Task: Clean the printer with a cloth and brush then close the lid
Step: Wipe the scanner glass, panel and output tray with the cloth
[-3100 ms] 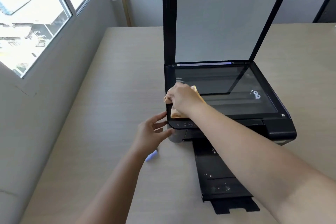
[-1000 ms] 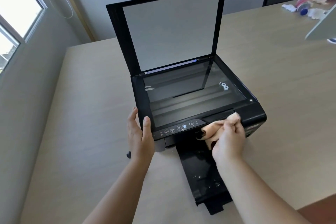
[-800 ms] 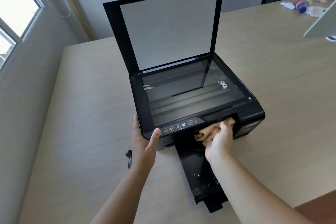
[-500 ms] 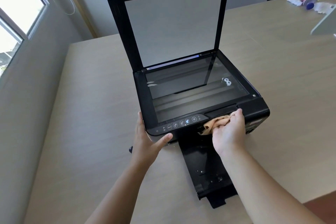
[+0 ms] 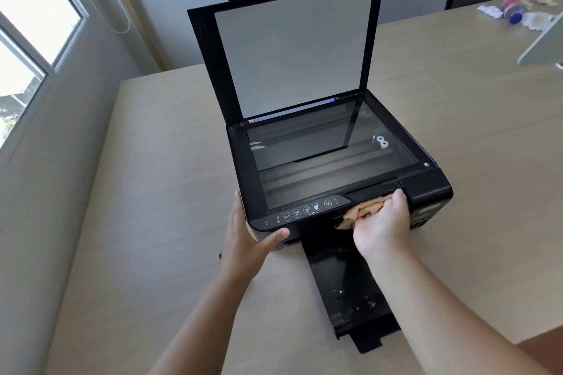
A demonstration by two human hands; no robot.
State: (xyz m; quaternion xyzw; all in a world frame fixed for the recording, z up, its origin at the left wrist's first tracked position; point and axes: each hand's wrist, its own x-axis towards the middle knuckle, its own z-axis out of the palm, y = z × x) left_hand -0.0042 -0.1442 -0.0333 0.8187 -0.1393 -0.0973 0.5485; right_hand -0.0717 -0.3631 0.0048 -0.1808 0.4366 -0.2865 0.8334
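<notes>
Printer (image 5: 426,189): rigid, likely heavy; left hand (image 5: 248,239) clasps its front-left corner.
Cloth (image 5: 364,212): soft, bunched against printer's front under curled fingers of right hand (image 5: 380,224).
Lid (image 5: 292,49): upright at printer's rear; likely light, hinged; grasp top edge.

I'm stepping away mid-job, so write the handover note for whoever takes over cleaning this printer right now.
Left hand holds the printer at its front-left corner, steadying it.
Right hand presses the cloth against the front, just below the control panel.
Lid stands open; the brush is not clearly in view.
Done: cloth wiping is under way. Left: white specks on the output tray, brushing, closing the lid.
</notes>
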